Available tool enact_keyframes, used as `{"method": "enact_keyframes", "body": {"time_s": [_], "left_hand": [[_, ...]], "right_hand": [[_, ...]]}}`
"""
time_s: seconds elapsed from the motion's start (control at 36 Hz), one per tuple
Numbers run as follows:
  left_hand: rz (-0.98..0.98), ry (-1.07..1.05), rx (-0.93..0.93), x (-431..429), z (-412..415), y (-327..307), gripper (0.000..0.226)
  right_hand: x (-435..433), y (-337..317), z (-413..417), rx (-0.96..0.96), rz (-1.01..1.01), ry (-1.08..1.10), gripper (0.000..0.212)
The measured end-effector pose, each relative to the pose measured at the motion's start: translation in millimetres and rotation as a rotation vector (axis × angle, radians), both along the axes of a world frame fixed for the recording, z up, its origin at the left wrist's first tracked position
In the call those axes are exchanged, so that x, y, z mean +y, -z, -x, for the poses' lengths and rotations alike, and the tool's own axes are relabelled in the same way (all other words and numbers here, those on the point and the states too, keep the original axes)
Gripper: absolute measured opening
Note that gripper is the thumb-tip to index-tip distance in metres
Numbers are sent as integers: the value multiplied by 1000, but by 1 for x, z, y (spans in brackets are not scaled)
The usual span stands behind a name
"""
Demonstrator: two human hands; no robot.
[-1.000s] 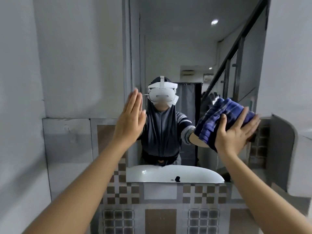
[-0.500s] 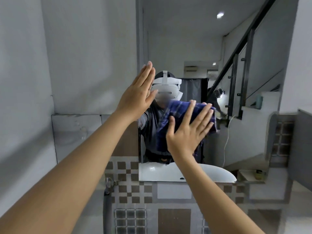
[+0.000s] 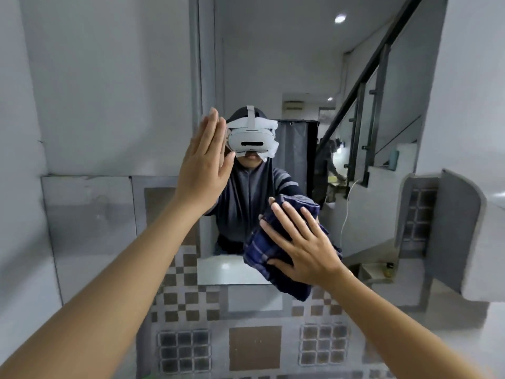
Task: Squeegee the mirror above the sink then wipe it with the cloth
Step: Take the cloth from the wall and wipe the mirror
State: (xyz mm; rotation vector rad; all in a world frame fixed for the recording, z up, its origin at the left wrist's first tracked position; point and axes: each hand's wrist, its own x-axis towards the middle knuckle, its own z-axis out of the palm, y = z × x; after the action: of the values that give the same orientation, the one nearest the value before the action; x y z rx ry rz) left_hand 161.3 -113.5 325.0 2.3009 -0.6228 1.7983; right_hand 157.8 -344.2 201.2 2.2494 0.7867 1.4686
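Wiping step: my right hand point(image 3: 306, 253) presses flat, fingers spread, on cloth point(image 3: 273, 255) at mirror point(image 3: 273, 64) lower edge; left hand point(image 3: 203, 168) braces open-palmed. Next: unwiped glass.

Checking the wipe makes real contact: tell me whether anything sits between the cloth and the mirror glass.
Nothing visible does. The right hand presses the blue cloth flat against the lower mirror; the left hand rests open by the mirror's left edge, off the cloth.

We are standing in a home washing corner. A mirror point(image 3: 273, 77) is hanging above checkered wall tiles point(image 3: 188, 294), reflecting a white sink point(image 3: 221, 269) and a staircase railing point(image 3: 366, 75).
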Motion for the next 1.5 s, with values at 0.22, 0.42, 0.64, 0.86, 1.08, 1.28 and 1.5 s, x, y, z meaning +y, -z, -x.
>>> {"method": "enact_keyframes", "body": {"time_s": [0.22,0.42,0.64,0.86,1.08,1.28,1.5], "left_hand": [[110,-3,29,-16,-6,17,54],[131,-11,59,-17,-16,28,54],[-5,39,81,-3,13,38,59],[-35,78,157,16,23,76,59],[75,146,278,32,40,136,56],[463,199,311,18,64,195,35],[689,287,356,1,68,206,21]], "right_hand": [[-92,36,7,220,-838,173,78],[-29,66,6,208,-1620,31,77],[47,79,10,159,-1567,-113,71],[109,74,11,193,-1201,-99,72],[137,83,11,170,-1045,-51,72],[139,95,14,206,-1012,-81,72],[142,106,20,236,-1004,-113,72]]}}
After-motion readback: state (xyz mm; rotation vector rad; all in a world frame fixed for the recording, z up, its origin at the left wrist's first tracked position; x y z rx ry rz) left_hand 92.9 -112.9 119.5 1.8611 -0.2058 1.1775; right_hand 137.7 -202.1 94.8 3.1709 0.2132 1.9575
